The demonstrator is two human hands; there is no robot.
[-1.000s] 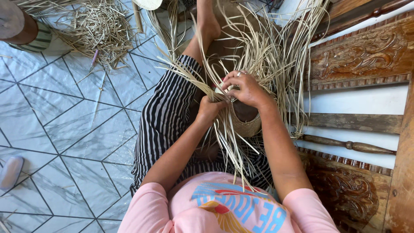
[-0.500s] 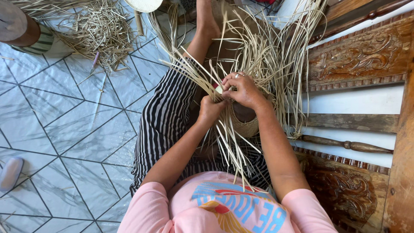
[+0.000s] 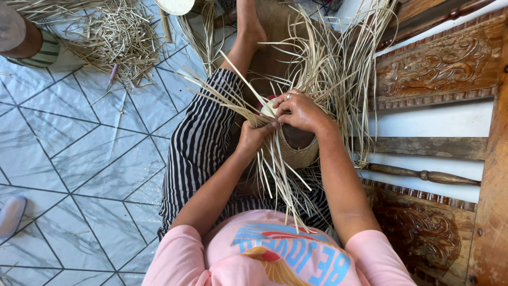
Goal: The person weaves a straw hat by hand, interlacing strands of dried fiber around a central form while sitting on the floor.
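Note:
A half-woven straw basket (image 3: 299,152) rests on my lap, on black-and-white striped trousers (image 3: 198,143). Long loose pale straw strips (image 3: 328,69) fan out from its rim, up and to both sides. My left hand (image 3: 253,136) pinches strips at the basket's left rim. My right hand (image 3: 299,112), with a ring on one finger, lies over the top of the rim, fingers closed on strips. The two hands touch at the rim.
A carved dark wooden bed frame (image 3: 439,69) stands at the right. A heap of straw offcuts (image 3: 114,37) lies on the tiled floor (image 3: 79,159) at the upper left, beside another person's leg (image 3: 24,39). A pale slipper (image 3: 10,214) lies at the left edge.
My hands have shifted slightly along the basket's rim while working the strips; the loose strips have swayed a little. The basket stays on my lap.

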